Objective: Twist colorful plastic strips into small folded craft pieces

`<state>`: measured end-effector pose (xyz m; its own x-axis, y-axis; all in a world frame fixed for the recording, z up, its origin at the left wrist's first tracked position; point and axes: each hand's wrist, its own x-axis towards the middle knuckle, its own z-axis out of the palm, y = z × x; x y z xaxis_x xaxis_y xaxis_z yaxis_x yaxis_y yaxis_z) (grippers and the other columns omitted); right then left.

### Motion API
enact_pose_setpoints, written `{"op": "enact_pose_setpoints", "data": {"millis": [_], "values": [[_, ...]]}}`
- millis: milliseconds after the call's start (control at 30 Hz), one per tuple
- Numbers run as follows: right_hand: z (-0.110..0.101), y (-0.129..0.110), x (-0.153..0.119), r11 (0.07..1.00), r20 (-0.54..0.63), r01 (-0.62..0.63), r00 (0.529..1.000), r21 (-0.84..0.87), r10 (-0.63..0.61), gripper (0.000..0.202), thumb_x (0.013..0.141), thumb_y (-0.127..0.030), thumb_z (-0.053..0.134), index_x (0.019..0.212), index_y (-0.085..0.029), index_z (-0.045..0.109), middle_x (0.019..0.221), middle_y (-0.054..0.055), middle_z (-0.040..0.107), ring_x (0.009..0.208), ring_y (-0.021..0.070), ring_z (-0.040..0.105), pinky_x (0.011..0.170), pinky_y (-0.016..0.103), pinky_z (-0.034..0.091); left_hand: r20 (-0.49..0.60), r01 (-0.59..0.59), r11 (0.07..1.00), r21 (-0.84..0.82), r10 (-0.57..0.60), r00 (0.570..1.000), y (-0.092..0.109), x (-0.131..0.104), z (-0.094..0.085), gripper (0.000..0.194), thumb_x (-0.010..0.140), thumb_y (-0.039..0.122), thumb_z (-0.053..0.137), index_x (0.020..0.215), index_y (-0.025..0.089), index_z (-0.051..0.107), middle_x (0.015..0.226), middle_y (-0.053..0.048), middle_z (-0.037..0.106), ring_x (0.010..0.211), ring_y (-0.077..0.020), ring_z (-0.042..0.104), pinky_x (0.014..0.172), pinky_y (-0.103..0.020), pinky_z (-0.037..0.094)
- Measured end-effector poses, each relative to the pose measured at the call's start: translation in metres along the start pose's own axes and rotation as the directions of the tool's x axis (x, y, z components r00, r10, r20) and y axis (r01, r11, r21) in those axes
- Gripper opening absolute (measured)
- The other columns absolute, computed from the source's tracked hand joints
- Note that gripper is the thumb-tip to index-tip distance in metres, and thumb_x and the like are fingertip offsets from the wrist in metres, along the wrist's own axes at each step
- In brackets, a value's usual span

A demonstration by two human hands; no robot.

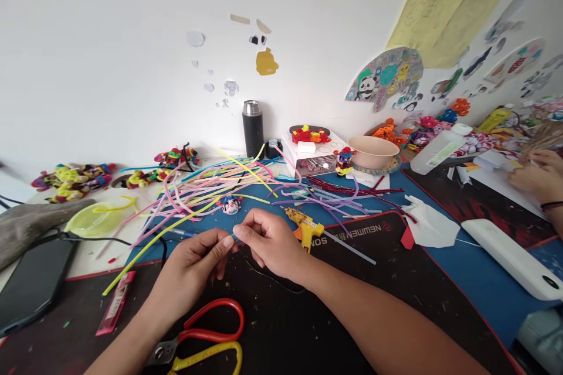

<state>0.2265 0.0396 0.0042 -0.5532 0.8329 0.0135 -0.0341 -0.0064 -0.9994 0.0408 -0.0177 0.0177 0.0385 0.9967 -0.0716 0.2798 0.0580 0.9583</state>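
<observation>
My left hand (193, 261) and my right hand (272, 243) meet above the dark mat, both closed in a pinch. Between their fingertips shows a bit of blue pipe cleaner (234, 237), mostly covered by the fingers. Just beyond lies a small doll head (231, 205) with a painted face. A yellow glue gun (308, 228) rests to the right of my right hand. Below my left hand are scissors (211, 337) with one red and one yellow handle. Pink and yellow pipe cleaners (197, 187) spread loosely behind the hands.
At the back stand a black thermos (253, 129) and a beige bowl (373, 151). A phone (37, 278) and a pink packet (115, 304) lie left. Purple pipe cleaners (325, 199), a clear bottle (442, 149) and a white device (512, 258) are right, near another person's hands (539, 176).
</observation>
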Motion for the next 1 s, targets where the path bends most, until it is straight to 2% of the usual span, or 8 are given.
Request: {"op": "enact_pose_setpoints", "data": {"millis": [200, 400, 533, 600, 700, 767, 833, 1000], "values": [[0.000, 0.004, -0.001, 0.996, -0.007, 0.054, 0.998, -0.071, -0.055, 0.038, 0.103, -0.054, 0.067, 0.086, -0.023, 0.055, 0.061, -0.008, 0.052, 0.043, 0.0087, 0.046, 0.045, 0.022, 0.034, 0.032, 0.041, 0.999, -0.029, -0.040, 0.999, 0.000, -0.001, 0.005, 0.067, 0.088, 0.087, 0.063, 0.073, 0.022, 0.066, 0.055, 0.003, 0.055, 0.051, -0.0161, 0.053, 0.051, -0.027, 0.043], [0.001, 0.003, -0.004, 0.979, -0.002, 0.072, 0.997, -0.188, -0.074, 0.042, 0.108, -0.054, 0.060, 0.081, -0.023, 0.051, 0.056, -0.008, 0.045, 0.050, 0.0110, 0.044, 0.053, 0.025, 0.032, 0.016, 0.003, 1.000, -0.004, -0.003, 1.000, -0.002, -0.003, 0.010, 0.068, 0.093, 0.086, 0.056, 0.064, 0.025, 0.051, 0.052, 0.004, 0.050, 0.048, -0.0153, 0.050, 0.049, -0.028, 0.041], [0.001, -0.002, -0.006, 0.961, 0.002, 0.124, 0.992, -0.248, -0.128, 0.049, 0.107, -0.058, 0.062, 0.076, -0.022, 0.050, 0.059, -0.006, 0.046, 0.058, 0.0121, 0.042, 0.058, 0.027, 0.031, -0.022, -0.053, 0.997, 0.057, 0.054, 0.998, 0.000, -0.007, 0.012, 0.067, 0.098, 0.081, 0.054, 0.062, 0.025, 0.048, 0.050, 0.003, 0.050, 0.047, -0.0141, 0.045, 0.050, -0.028, 0.039], [0.002, -0.003, -0.008, 0.959, 0.013, 0.148, 0.989, -0.241, -0.149, 0.050, 0.107, -0.058, 0.062, 0.074, -0.022, 0.050, 0.060, -0.006, 0.045, 0.060, 0.0124, 0.041, 0.059, 0.027, 0.031, -0.033, -0.058, 0.998, 0.004, 0.058, 0.998, 0.003, -0.008, 0.016, 0.067, 0.096, 0.081, 0.056, 0.060, 0.026, 0.045, 0.048, 0.004, 0.045, 0.045, -0.0132, 0.041, 0.048, -0.028, 0.037], [0.004, -0.002, -0.009, 0.972, 0.021, 0.146, 0.989, -0.185, -0.144, 0.048, 0.109, -0.057, 0.058, 0.076, -0.023, 0.049, 0.058, -0.006, 0.042, 0.059, 0.0128, 0.040, 0.058, 0.028, 0.031, 0.004, 0.000, 0.979, -0.204, 0.001, 1.000, 0.005, -0.008, 0.022, 0.066, 0.095, 0.080, 0.058, 0.060, 0.028, 0.037, 0.048, 0.009, 0.033, 0.040, -0.0108, 0.031, 0.041, -0.027, 0.030], [0.005, 0.000, -0.008, 0.978, 0.019, 0.145, 0.989, -0.152, -0.143, 0.047, 0.110, -0.057, 0.055, 0.077, -0.023, 0.049, 0.058, -0.006, 0.041, 0.058, 0.0131, 0.040, 0.058, 0.028, 0.030, 0.021, 0.026, 0.959, -0.281, -0.021, 1.000, 0.004, -0.007, 0.025, 0.065, 0.097, 0.076, 0.059, 0.060, 0.028, 0.035, 0.050, 0.010, 0.029, 0.039, -0.0097, 0.026, 0.040, -0.027, 0.028], [0.005, 0.002, -0.007, 0.981, 0.016, 0.138, 0.990, -0.136, -0.137, 0.047, 0.110, -0.057, 0.055, 0.077, -0.023, 0.048, 0.057, -0.006, 0.041, 0.058, 0.0132, 0.040, 0.057, 0.028, 0.030, -0.009, 0.000, 0.975, -0.220, -0.002, 1.000, 0.001, -0.006, 0.026, 0.064, 0.098, 0.075, 0.059, 0.061, 0.027, 0.038, 0.051, 0.009, 0.032, 0.041, -0.0106, 0.030, 0.041, -0.027, 0.030], [0.004, 0.003, -0.004, 0.982, -0.012, 0.123, 0.992, -0.141, -0.126, 0.047, 0.109, -0.055, 0.056, 0.075, -0.024, 0.047, 0.056, -0.007, 0.039, 0.057, 0.0127, 0.038, 0.056, 0.028, 0.028, -0.116, -0.116, 0.992, 0.049, 0.121, 0.986, -0.006, -0.008, 0.019, 0.061, 0.101, 0.076, 0.052, 0.067, 0.025, 0.053, 0.056, 0.004, 0.049, 0.051, -0.0154, 0.046, 0.048, -0.027, 0.042]]}}
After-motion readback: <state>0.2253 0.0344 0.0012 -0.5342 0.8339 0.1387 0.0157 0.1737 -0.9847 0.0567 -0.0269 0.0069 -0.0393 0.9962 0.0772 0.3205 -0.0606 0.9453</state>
